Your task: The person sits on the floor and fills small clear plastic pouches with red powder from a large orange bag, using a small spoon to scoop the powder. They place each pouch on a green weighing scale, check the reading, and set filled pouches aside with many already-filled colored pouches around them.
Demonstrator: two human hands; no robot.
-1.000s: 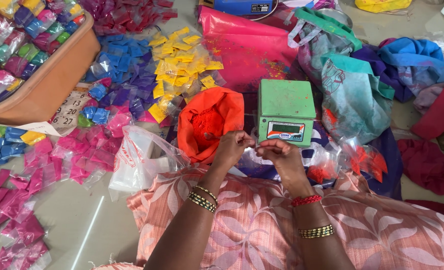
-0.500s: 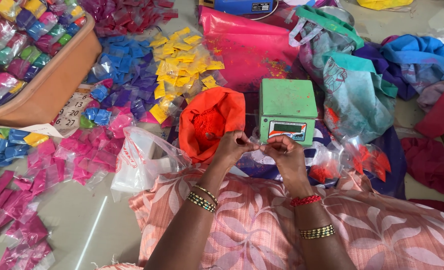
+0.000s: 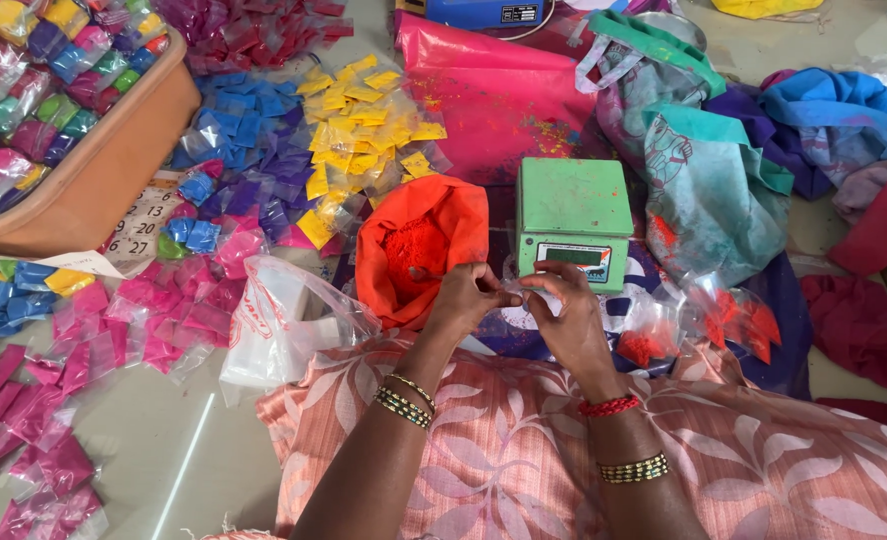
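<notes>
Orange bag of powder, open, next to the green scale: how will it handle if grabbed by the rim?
The orange bag is probably floppy: its rolled rim is creased and sagging. The open mouth shows loose powder, so tilting would likely spill it. It looks bottom-heavy and slumps beside the green scale, so it should slide rather than roll.

Item pinched between left hand (image 3: 469, 297) and right hand (image 3: 564, 310): too small to identify | scale (image 3: 574, 215) display: lower edge hidden by fingers | tub (image 3: 84, 175): cut by left edge | blue device (image 3: 479, 12): cut by top edge
</notes>
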